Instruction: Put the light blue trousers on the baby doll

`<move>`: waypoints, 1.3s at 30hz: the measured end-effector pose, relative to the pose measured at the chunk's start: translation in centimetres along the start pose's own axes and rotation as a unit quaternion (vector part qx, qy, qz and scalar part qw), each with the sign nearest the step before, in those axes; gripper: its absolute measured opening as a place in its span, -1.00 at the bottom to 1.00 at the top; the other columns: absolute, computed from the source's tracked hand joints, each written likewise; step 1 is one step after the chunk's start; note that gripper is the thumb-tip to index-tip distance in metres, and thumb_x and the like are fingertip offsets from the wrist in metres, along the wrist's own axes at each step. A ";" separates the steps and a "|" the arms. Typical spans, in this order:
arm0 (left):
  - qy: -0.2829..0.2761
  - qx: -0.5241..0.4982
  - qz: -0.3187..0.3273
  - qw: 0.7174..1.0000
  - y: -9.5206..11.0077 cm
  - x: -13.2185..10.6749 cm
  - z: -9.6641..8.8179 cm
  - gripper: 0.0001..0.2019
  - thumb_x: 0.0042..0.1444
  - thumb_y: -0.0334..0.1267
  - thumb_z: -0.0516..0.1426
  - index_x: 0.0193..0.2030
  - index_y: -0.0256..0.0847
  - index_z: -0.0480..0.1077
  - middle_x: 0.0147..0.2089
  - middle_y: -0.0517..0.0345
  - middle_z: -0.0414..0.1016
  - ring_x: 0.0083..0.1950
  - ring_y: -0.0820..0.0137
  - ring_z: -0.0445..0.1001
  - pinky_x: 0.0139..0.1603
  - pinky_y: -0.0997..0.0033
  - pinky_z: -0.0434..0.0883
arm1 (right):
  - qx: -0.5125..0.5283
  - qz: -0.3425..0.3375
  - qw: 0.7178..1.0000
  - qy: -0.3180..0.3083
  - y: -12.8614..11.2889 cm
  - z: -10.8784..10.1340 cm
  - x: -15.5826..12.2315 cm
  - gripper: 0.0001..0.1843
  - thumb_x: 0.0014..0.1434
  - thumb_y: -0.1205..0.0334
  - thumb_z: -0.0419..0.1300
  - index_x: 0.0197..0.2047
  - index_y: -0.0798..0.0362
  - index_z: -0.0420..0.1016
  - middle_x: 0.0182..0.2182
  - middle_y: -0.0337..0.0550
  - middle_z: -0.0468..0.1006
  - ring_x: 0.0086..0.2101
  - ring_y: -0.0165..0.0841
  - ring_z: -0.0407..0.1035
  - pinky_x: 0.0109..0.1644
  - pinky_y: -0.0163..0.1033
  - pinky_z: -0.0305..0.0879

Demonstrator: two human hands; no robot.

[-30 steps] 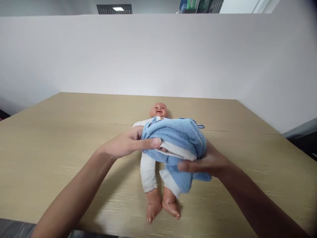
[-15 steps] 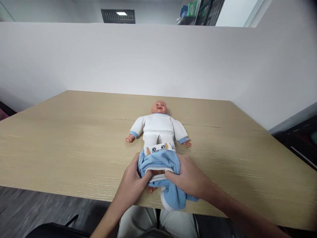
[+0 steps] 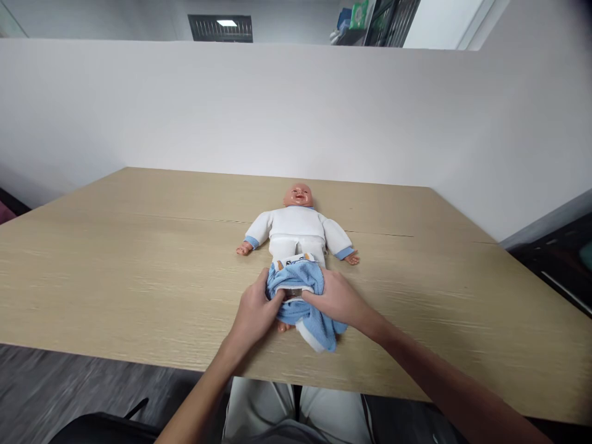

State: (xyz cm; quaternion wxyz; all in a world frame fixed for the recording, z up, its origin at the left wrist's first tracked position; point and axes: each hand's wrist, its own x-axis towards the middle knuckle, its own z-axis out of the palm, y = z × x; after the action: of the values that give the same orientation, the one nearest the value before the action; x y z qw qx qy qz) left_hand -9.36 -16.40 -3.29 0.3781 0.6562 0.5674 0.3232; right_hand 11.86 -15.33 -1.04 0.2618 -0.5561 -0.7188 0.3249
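Observation:
A baby doll (image 3: 297,223) in a white top with blue cuffs lies on its back, head toward the wall. Over its lower legs is a blue fleecy garment (image 3: 303,274) with white trim and a printed cartoon face; its exact kind is hard to tell. My left hand (image 3: 257,308) grips the left side of the garment's opening, thumb inside the rim. On the opposite side, my right hand (image 3: 337,300) holds the same rim with its thumb inward. Between the thumbs the opening gapes. One doll foot (image 3: 283,326) shows below the cloth; the other is hidden.
The wooden table (image 3: 139,265) reaches back to a white partition wall (image 3: 231,111). Its front edge runs just above my lap (image 3: 272,407). A dark object (image 3: 559,259) stands beyond the right edge.
Both hands have moved up and away from me with the blue garment, further along the doll's legs. The garment's hanging part has shifted up from the table's front edge.

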 end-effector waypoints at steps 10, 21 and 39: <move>-0.087 -0.057 -0.038 0.994 0.4 -4.6 -2.8 -0.64 0.25 -0.05 0.23 0.12 -0.13 0.41 0.09 0.04 0.62 0.10 0.06 0.53 0.05 0.20 0.36 | 0.004 -0.011 0.998 -0.059 -4.6 -1.4 -4.0 -0.87 0.10 0.26 0.33 -0.23 -0.02 0.55 -0.27 -0.27 0.70 -0.30 -0.28 0.51 -0.18 -0.22 0.34; -0.105 0.047 0.013 0.993 -2.7 -5.4 -0.3 -0.80 0.29 -0.25 0.07 0.03 -0.15 0.30 0.10 -0.10 0.48 0.22 -0.02 0.36 0.34 -0.07 0.24 | -0.157 0.009 0.982 -0.105 -2.6 1.2 -4.2 -0.66 0.18 0.22 0.23 0.03 0.07 0.48 0.00 0.11 0.66 0.02 0.06 0.55 0.13 0.08 0.41; 0.031 -0.157 0.038 0.986 -2.6 -2.5 -1.1 -0.64 0.46 -0.10 0.11 0.27 -0.20 0.41 0.40 -0.06 0.45 0.43 0.16 0.38 0.51 0.19 0.24 | 0.026 -0.104 0.993 -0.043 -1.1 0.2 0.2 -0.69 0.08 0.36 0.36 -0.06 0.06 0.57 -0.10 -0.10 0.69 -0.10 -0.14 0.55 0.04 -0.09 0.41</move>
State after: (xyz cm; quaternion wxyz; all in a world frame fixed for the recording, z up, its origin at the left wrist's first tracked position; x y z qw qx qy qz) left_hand -11.97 -18.58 -4.95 0.4458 0.5995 0.4959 0.4426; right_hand 10.97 -15.38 -0.28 0.2773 -0.4570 -0.7745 0.3381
